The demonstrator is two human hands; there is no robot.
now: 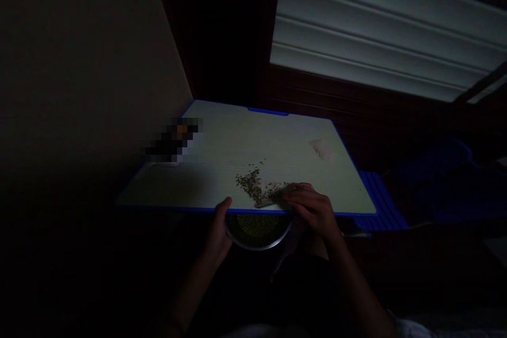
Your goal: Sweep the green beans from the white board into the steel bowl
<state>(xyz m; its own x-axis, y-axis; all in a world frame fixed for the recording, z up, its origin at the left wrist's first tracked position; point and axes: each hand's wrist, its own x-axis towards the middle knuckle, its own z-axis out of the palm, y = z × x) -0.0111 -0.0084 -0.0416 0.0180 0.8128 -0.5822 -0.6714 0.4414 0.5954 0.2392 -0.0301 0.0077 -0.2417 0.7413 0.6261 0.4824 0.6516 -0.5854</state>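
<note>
My left hand (220, 229) grips the left side of a metal bowl (261, 247) just under the table's near edge, its thumb up by the tabletop. Small greenish grains (255, 224), perhaps mung beans, lie inside the bowl. More loose grains (251, 184) are scattered on the tabletop above it. My right hand (312, 206) rests at the near edge, to the right of these grains, its fingers bent and close together. A thin pale strip lies by its fingertips; whether the fingers hold it is too dark to make out.
The pale folding table (222, 148) has a blue rim. A small pale pile (322, 149) lies at its right, and a blurred-out object (174, 140) sits at its left edge. Blue plastic items (380, 200) stand to the right. A wall is at left, a slatted window (372, 26) behind.
</note>
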